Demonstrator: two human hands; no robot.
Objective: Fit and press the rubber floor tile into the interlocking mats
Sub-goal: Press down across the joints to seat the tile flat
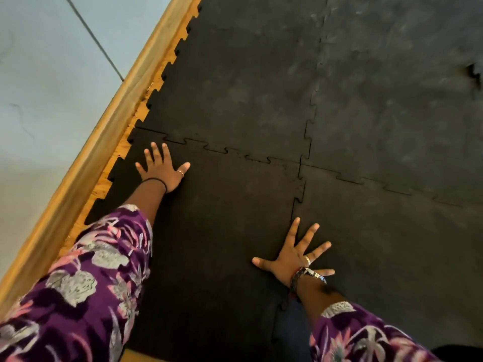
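A black rubber floor tile (pixel 222 231) with jigsaw-toothed edges lies flat in the near-left spot among the interlocking mats (pixel 261 87). Its far edge meshes with the mat beyond along a toothed seam, and its right edge meets another mat (pixel 392 244). My left hand (pixel 163 169) rests palm-down, fingers spread, on the tile's far left corner. Also flat with fingers spread, my right hand (pixel 295 254) lies over the right-hand seam. Neither hand holds anything.
A wooden skirting board (pixel 104 131) runs diagonally along the left, with a pale wall (pixel 52 74) behind it. Bare wooden floor shows in the toothed gaps beside the tile's left edge. A raised, unmeshed mat edge (pixel 474 74) sits at the far right.
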